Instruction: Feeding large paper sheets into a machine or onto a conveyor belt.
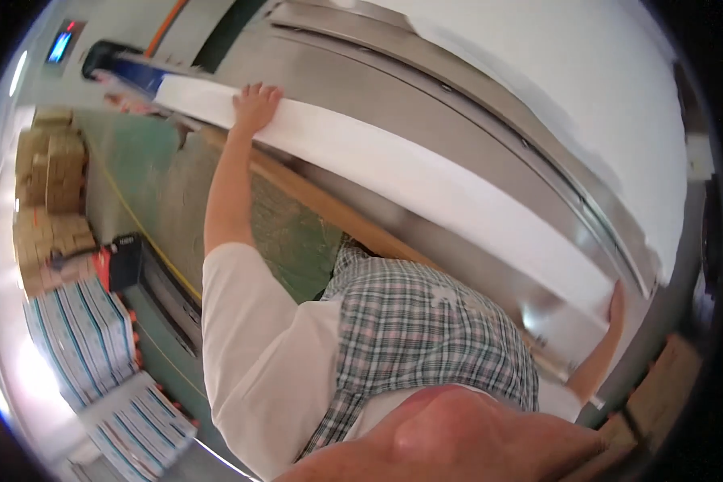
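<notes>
A long white strip (426,165), of cloth or paper, lies across a metal worktable (361,76) from upper left to lower right. My left hand (257,106) rests on the strip toward its left end, fingers stretched out over its far edge. At the strip's right end, my right hand (615,309) touches the edge. Its fingers are seen side-on and blurred, so their grip is unclear.
Beyond a raised metal rail (458,88) spreads a large white sheet (538,56). A person in blue (136,74) is by the strip's left end. Stacked cartons (52,173), a red-and-black pallet jack (120,263) and striped stacks (84,341) stand at left.
</notes>
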The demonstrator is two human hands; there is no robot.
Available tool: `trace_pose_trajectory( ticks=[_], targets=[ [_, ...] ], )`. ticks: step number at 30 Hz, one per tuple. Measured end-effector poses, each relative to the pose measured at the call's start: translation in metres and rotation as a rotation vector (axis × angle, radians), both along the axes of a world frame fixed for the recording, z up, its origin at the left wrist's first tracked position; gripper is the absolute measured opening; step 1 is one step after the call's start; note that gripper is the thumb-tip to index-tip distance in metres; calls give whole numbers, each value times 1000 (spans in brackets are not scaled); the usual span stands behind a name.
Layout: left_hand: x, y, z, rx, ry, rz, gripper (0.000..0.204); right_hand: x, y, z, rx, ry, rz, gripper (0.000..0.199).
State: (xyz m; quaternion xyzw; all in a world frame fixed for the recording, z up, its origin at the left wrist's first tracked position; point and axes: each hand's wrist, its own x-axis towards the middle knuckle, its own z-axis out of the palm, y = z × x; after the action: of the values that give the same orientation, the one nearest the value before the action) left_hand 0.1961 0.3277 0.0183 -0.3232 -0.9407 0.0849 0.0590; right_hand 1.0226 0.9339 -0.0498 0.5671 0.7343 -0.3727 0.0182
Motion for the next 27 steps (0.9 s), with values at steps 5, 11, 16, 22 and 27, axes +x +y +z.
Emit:
trace_pose_trajectory(
  ticks=[5,11,16,22,27],
  targets=[
    [45,-60,14,340,37,139,36,-109,-153,88,-145,-90,270,53],
    [104,-53,12,673,-22,-89,32,-200,-249,126,-169,12,480,47],
    [111,-50,-3,806,125,-7,24,-276,-276,86,-288,188,694,51],
    [112,-54,-7,810,187,0,23,-392,-337,88,-350,248,825,51],
    [112,-58,2,843,127,-46,22,-468,-377,82,-318,264,859,55]
  ],
)
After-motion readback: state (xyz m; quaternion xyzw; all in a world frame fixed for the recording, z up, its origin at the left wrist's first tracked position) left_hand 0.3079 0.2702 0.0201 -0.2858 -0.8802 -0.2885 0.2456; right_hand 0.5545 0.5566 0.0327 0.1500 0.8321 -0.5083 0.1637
